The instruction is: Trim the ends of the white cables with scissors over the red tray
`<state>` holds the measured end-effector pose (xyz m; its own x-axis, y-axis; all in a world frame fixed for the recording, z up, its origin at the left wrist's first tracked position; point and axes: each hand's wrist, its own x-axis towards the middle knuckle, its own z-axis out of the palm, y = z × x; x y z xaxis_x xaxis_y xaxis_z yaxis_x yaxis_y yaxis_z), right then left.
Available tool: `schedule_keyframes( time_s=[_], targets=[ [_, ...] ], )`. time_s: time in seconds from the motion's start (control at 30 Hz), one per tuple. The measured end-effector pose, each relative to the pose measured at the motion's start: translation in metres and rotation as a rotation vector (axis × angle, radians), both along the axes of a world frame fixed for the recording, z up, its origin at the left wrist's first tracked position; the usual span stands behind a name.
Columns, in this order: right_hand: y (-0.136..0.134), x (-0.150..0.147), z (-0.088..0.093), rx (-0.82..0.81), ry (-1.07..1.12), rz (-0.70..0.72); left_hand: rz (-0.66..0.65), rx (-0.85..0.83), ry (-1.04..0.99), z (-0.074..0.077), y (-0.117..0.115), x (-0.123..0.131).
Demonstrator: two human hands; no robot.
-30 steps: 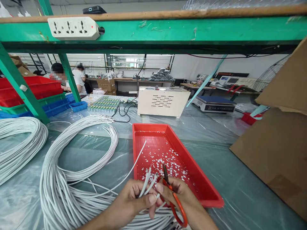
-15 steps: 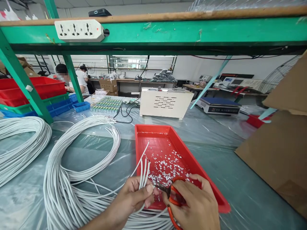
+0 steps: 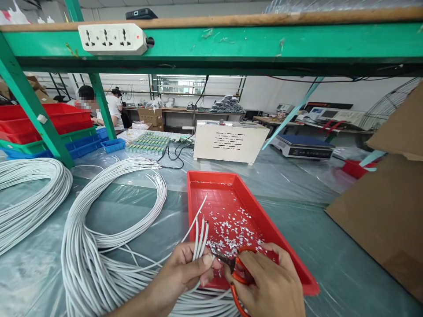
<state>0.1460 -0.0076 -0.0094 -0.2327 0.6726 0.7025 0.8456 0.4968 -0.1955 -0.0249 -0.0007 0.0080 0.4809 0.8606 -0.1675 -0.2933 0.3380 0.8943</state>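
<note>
My left hand [image 3: 185, 273] pinches several white cable ends [image 3: 200, 235] that stand up from its fingers, over the near left edge of a red tray [image 3: 280, 251]. My right hand [image 3: 271, 286] is closed on orange-handled scissors [image 3: 236, 273], whose dark blades point left and touch the cables just above my left thumb. The tray floor is strewn with small white insulation scraps [image 3: 231, 226]. The cables run back into a big white coil [image 3: 99, 246] on my left.
A second white cable coil [image 3: 29, 193] lies far left by a green post [image 3: 36, 114]. A cream metal box [image 3: 228, 141] stands behind the tray, a scale [image 3: 302, 147] to its right. A cardboard box [image 3: 386, 193] fills the right. People work in the background at the left.
A second ago my right hand held the scissors upright beside the cables. It has turned them level, so the blades now point left at the cables. The cable ends stand straighter.
</note>
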Motion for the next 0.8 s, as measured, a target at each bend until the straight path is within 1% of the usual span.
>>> schedule_keyframes(
  time_s=[0.17,0.4,0.47,0.8],
  targets=[
    [-0.0007,0.0012,0.0007,0.056,-0.043,0.008,-0.005,0.021,-0.006,-0.0003,-0.0003,0.0003],
    [-0.0013,0.0011,0.0012,-0.029,-0.03,0.014,-0.012,0.022,-0.037,-0.0012,0.0017,-0.0008],
    [-0.0016,0.0011,0.0017,-0.032,-0.032,0.01,-0.019,0.01,-0.039,-0.0014,0.0016,-0.0013],
    [-0.0025,-0.0009,0.0023,0.106,-0.11,-0.02,-0.017,0.006,-0.047,0.0001,0.0022,-0.0005]
  ],
)
